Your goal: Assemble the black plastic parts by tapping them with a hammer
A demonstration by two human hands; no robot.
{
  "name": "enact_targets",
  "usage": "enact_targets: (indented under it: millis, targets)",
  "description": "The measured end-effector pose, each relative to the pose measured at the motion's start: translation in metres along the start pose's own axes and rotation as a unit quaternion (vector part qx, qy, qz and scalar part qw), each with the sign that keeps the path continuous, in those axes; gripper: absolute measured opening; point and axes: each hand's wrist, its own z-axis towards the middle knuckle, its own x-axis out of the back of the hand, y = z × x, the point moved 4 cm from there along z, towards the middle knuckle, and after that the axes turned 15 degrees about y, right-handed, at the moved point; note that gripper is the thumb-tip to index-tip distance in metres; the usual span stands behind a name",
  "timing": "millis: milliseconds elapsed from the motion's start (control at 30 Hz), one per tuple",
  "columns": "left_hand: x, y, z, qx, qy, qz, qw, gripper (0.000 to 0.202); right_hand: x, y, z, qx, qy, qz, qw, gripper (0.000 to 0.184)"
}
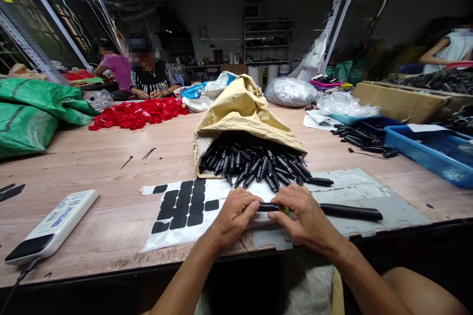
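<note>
At the lower centre of the frame, the left hand (234, 216) and right hand (303, 219) meet over the near edge of the wooden desk (96, 157). The fingers of both are closed on a slim black plastic piece (268, 206) held between them. Just to the left lies a white sheet of black rectangular pads (185, 204). Behind the hands, a yellow woven sack (240, 108) spills black plastic parts (254, 163). At lower left rests a white handheld device (51, 226).

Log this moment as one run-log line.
left hand: pinching black part | right hand: pinching same part | left of hands: sheet of black pads | behind hands: open sack of black parts | surface: wooden table
</note>
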Motion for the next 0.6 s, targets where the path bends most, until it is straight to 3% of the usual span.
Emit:
enact_targets:
  millis: [133, 267, 600]
  targets:
    - [-0.001, -0.004, -0.001, 0.024, 0.019, 0.013, 0.999, 0.028, -0.001, 0.003, -0.002, 0.001, 0.009, -0.006, 1.000, 0.007]
    - [-0.002, -0.004, 0.001, 0.008, 0.024, 0.016, 1.000, 0.016, 0.000, 0.002, -0.003, 0.013, 0.003, -0.027, 1.000, 0.010]
    - [-0.001, 0.000, 0.002, -0.020, 0.029, 0.030, 0.999, 0.014, -0.005, -0.012, 0.001, 0.066, -0.025, -0.125, 0.990, 0.013]
